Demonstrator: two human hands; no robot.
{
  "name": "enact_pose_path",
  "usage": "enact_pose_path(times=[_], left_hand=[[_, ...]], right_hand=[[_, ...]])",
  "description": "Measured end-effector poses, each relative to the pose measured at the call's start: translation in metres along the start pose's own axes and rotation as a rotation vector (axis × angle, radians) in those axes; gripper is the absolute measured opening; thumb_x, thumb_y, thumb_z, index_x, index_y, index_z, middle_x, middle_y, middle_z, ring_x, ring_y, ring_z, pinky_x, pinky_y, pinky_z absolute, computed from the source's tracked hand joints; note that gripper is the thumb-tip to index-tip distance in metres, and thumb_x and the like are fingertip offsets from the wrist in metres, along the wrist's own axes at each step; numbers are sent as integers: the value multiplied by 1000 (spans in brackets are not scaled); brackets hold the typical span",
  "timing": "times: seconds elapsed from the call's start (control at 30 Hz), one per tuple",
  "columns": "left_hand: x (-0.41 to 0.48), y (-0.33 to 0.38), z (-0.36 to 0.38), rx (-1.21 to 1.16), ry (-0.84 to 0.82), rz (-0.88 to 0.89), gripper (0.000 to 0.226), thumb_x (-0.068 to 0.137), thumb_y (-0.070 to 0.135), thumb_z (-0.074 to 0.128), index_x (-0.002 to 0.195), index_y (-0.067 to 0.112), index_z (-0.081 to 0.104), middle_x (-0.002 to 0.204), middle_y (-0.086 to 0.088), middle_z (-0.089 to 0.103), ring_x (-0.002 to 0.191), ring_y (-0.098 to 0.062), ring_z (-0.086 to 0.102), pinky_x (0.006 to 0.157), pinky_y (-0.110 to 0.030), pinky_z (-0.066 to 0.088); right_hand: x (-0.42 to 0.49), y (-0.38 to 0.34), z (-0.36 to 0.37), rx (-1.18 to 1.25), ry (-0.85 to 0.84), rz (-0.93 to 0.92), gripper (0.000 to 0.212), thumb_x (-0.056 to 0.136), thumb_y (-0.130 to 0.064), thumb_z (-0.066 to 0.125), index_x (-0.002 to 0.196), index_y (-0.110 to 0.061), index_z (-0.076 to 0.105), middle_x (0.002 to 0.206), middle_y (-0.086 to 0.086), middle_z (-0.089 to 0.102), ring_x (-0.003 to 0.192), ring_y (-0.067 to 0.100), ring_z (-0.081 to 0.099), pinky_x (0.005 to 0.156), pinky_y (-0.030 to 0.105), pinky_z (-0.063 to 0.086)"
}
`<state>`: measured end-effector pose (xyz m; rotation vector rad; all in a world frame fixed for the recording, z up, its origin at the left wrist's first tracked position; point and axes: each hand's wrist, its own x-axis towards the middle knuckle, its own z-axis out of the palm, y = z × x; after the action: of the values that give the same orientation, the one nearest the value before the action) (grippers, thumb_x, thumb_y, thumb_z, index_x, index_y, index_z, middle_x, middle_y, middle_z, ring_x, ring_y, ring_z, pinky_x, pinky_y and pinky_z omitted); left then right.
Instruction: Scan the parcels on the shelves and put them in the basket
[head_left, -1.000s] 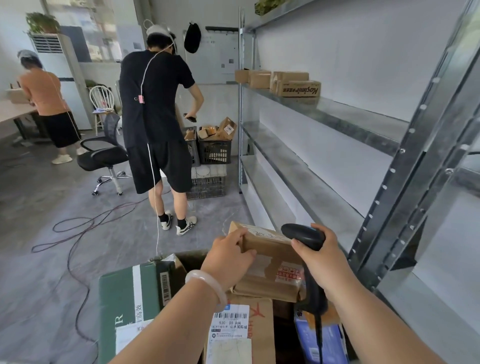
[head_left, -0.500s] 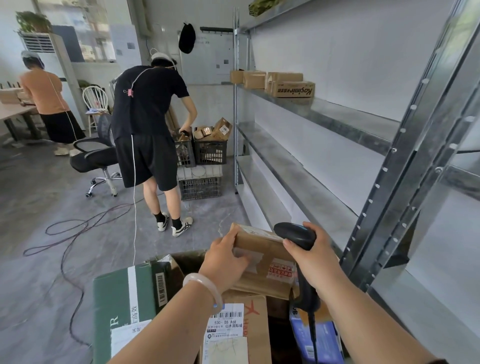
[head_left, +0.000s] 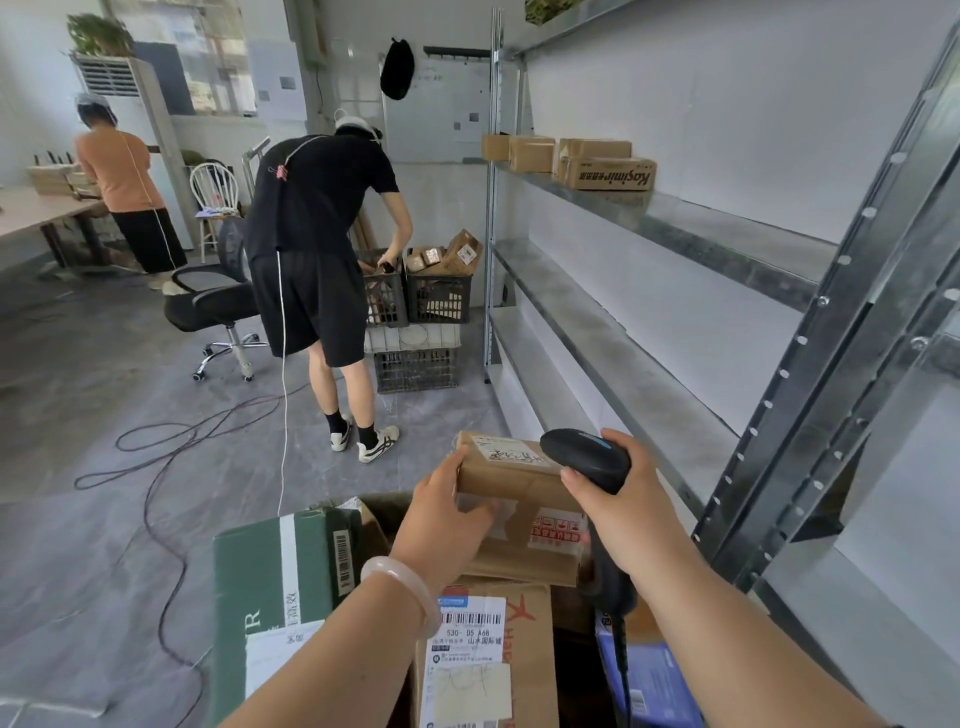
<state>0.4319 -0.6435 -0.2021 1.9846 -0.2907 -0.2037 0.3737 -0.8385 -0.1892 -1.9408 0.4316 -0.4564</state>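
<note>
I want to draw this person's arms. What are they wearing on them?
No sleeves show at all. The left hand has a smooth, round, milky-white bangle on its wrist. The right hand wears nothing that shows.

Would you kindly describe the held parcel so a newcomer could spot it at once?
From the metal shelving on the right, look down to the heap of parcels. The top brown parcel is held by the left hand, beside the black scanner in the right hand. Unlike the green box and blue box nearby, it carries a handwritten white label and a red sticker.
</note>
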Motion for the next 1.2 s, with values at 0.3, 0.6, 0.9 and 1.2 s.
enact_pose_path(times=[0.3,0.6,0.9,1.2], left_hand=[[-20,-5,-14,-90,40,16,69,85,40,72,144,42,37,136,7,51,115,-13,58,94,-36,55],[-41,-12,-27,-72,109,6,60,88,40,70,138,45,37,136,5,49,110,-11,58,91,-36,56],[-63,-3,-16,-122,69,119,59,87,33,72,136,42,40,140,9,42,119,-8,49,93,-26,51],[-79,9,8,-117,72,164,60,88,33,71,138,41,38,133,15,37,111,0,42,87,-18,41]], right_hand=[[-20,-17,8,-5,4,-51,56,83,-44,73,124,-51,36,98,-36,44,74,-8,55,53,9,38],[-47,-30,17,36,16,-89,55,83,-38,75,118,-52,36,101,-32,47,76,-31,49,50,0,40],[-76,-29,-3,111,116,-83,57,83,-37,75,122,-53,37,110,-30,48,95,-4,53,67,8,36],[-95,-15,-25,143,210,-34,57,82,-39,75,127,-48,41,106,-31,50,97,-3,55,73,18,43]])
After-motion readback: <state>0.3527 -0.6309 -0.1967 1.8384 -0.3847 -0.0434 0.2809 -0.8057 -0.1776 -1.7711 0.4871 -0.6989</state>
